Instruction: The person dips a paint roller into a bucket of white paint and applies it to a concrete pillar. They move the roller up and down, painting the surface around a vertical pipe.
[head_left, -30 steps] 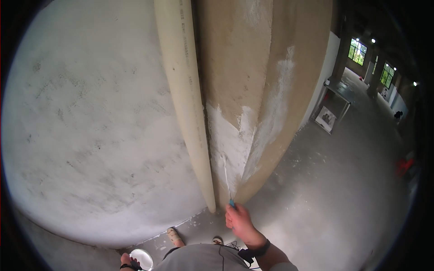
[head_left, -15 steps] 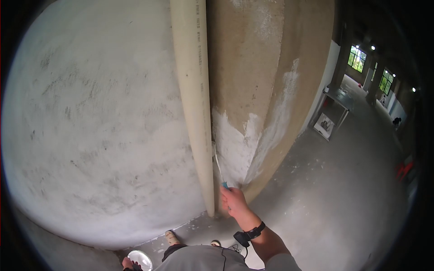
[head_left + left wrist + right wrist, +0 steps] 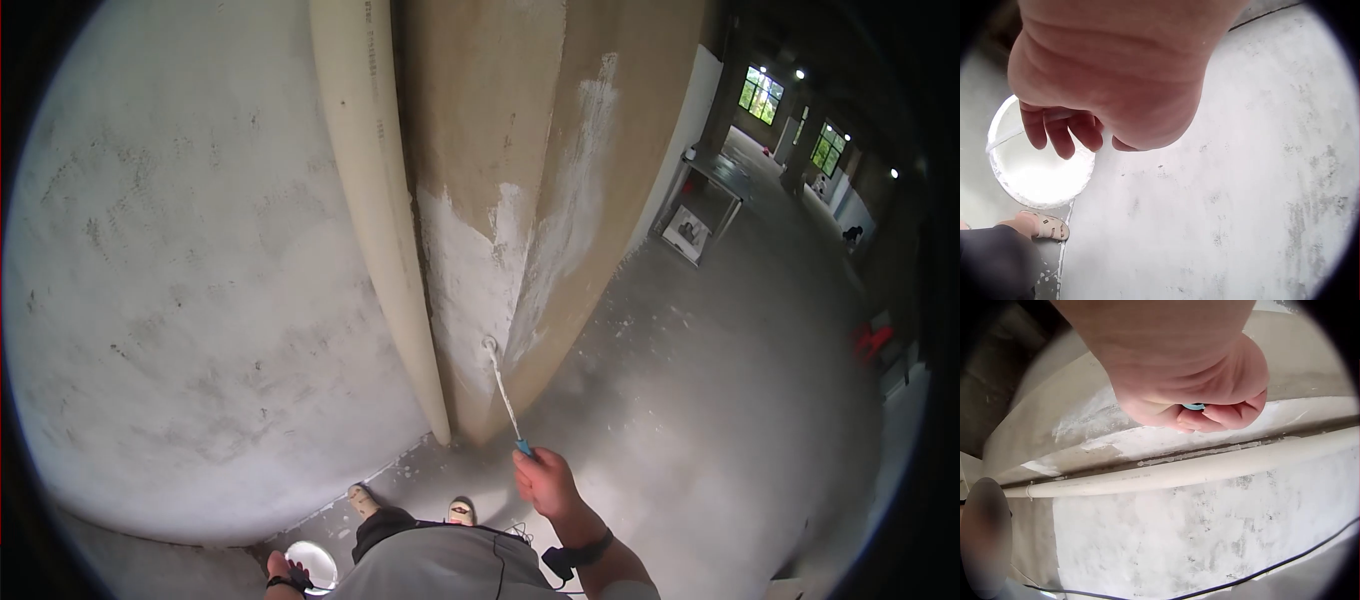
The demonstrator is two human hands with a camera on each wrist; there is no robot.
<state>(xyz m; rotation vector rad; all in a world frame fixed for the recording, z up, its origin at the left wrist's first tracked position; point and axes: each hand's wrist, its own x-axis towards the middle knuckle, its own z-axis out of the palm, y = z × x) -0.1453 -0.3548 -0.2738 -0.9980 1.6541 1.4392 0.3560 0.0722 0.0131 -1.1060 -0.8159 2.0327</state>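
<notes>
My right hand grips the blue handle of a small paint roller; its thin rod is coated white. The roller's head overlaps a white-painted patch low on the brown column, close to the column's vertical edge. In the right wrist view, curled fingers wrap the handle, and only a bit of blue shows. At the lower left, my left hand is beside a round white bucket. The left wrist view shows its fingers hooked round the handle of the bucket, which has white liquid inside.
A cream pipe runs down between the column and a whitened wall. Farther right on the grey floor stand a metal-framed table and a red object. A dark cable crosses the right wrist view.
The roller first went left into the corner beside the pipe, then back right and down toward the column's edge. The head view shifted too. The left hand stays by the bucket.
</notes>
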